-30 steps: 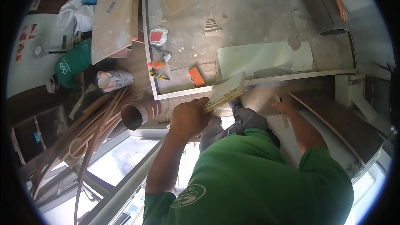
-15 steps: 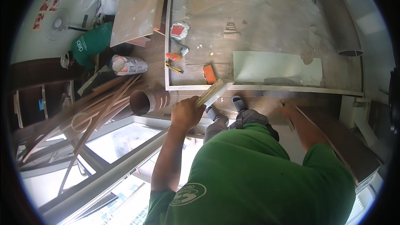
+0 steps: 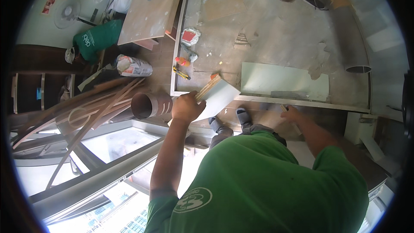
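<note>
White-faced board [image 3: 221, 97] has turned, jutting rightward from the left grip [image 3: 188, 107] pinching it.

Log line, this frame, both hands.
left hand: grips white-faced board | right hand: holds narrow strip | nearby: brown tube
</note>
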Available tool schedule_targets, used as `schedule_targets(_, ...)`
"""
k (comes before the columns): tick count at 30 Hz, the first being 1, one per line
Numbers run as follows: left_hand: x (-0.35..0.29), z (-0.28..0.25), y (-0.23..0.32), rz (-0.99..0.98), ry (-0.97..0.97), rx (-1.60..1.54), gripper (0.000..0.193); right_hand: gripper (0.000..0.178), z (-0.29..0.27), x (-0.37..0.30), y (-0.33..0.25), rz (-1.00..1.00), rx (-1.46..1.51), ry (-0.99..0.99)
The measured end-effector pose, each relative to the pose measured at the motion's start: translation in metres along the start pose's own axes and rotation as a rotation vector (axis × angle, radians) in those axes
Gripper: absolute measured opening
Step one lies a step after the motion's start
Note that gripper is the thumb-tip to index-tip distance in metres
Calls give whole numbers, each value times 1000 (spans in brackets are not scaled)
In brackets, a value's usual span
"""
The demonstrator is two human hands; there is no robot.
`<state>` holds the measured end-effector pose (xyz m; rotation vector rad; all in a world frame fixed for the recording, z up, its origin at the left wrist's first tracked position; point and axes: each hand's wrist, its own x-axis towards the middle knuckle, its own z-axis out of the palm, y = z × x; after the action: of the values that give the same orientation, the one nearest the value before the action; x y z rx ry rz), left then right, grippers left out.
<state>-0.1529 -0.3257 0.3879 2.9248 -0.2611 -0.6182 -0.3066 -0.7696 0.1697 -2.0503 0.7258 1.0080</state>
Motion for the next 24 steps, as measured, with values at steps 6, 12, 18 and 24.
schedule_targets(6,1,-7,-6,-56,9,-45,46,86,0,12,21,-19,-8,50)
schedule_targets(12,2,-8,-2,-87,20,-46,48,76,-8,-9,11,13,-9,63)
schedule_targets(18,7,-2,-6,-108,-41,56,54,69,-3,18,30,-37,-13,78)
schedule_targets(24,0,0,-4,-73,24,-6,57,63,-8,6,27,-109,-82,129)
